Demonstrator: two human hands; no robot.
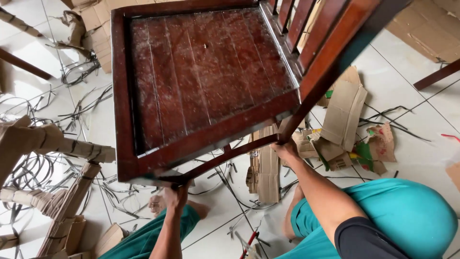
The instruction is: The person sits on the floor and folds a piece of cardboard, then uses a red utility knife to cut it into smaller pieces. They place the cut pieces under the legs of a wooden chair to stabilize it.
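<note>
a dark red-brown wooden chair (201,76), glossy, its slatted seat dusty and scuffed, is held tilted above the tiled floor (412,81). left hand (175,196) fingers grip its front corner; right hand (286,149) fingers wrap a leg.

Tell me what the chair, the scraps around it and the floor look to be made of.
Chair: probably solid wood, glossy reddish-brown varnish; plank seams and grain show on the seat. Both hands, left hand and right hand, grip it. Scraps: brown cardboard, torn and creased. Floor: likely glazed white tile, shiny, with grout lines.
</note>
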